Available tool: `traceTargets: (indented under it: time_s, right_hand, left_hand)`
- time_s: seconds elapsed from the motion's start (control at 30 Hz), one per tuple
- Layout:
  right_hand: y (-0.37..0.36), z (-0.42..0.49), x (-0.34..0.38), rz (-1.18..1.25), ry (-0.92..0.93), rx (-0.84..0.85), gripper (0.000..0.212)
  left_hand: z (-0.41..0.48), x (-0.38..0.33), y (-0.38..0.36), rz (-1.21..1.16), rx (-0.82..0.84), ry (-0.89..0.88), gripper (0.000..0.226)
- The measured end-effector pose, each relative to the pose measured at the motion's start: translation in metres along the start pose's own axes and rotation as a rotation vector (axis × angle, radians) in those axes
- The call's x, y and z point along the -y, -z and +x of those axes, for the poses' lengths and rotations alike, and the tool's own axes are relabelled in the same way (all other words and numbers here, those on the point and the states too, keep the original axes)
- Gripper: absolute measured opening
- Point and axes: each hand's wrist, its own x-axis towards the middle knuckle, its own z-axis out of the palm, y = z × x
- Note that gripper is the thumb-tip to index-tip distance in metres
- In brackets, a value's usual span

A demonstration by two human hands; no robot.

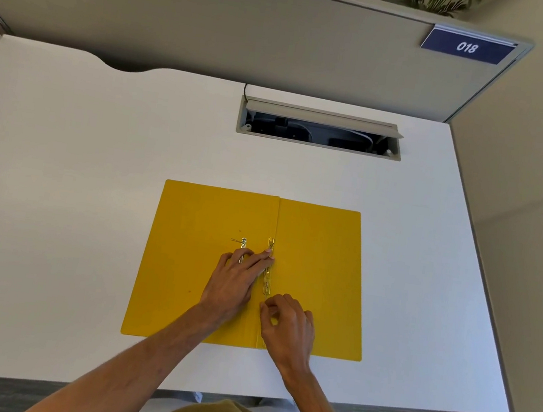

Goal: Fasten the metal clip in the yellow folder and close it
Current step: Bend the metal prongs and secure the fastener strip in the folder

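Note:
The yellow folder [317, 263] lies open and flat on the white desk [93, 182]. A metal clip strip [266, 279] runs along the centre fold. A second loose metal bar [243, 243] lies on the left leaf, partly under my fingers. My left hand [236, 280] rests flat on the left leaf, with its index fingertip pressing on the strip near its upper half. My right hand [287, 322] hovers at the strip's lower end, thumb and forefinger pinched together at the fold; what they hold is hidden.
An open cable tray [318, 129] with a raised lid is set into the desk behind the folder. A grey partition [217, 26] with a blue "018" sign [467, 46] stands at the back. The desk's near edge runs just below the folder.

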Motion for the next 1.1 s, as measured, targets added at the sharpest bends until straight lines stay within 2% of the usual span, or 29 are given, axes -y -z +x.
traceTargets:
  time_s: [0.33,0.43,0.63,0.77,0.9,1.1]
  right_hand:
    - [0.028,0.05,-0.025,0.182,-0.224,-0.083,0.005]
    - [0.033,0.079,-0.021,0.242,-0.192,-0.034,0.006]
    - [0.031,0.124,0.007,0.26,0.01,0.112,0.02]
    - [0.027,0.142,0.016,0.168,0.106,0.207,0.014]
    - [0.024,0.157,0.018,0.175,0.04,0.177,0.005]
    - [0.02,0.178,0.017,0.215,-0.032,0.201,0.004]
  left_hand:
    - [0.0,0.0,-0.007,-0.006,-0.021,0.006,0.052]
    - [-0.001,-0.002,-0.011,0.02,-0.021,0.004,0.051]
    - [-0.003,-0.006,-0.012,0.039,-0.038,0.005,0.058]
    - [-0.001,-0.006,-0.008,0.063,-0.003,-0.015,0.056]
    - [-0.001,-0.006,-0.009,0.059,0.014,-0.009,0.052]
    - [0.0,-0.01,-0.01,0.065,-0.006,-0.026,0.05]
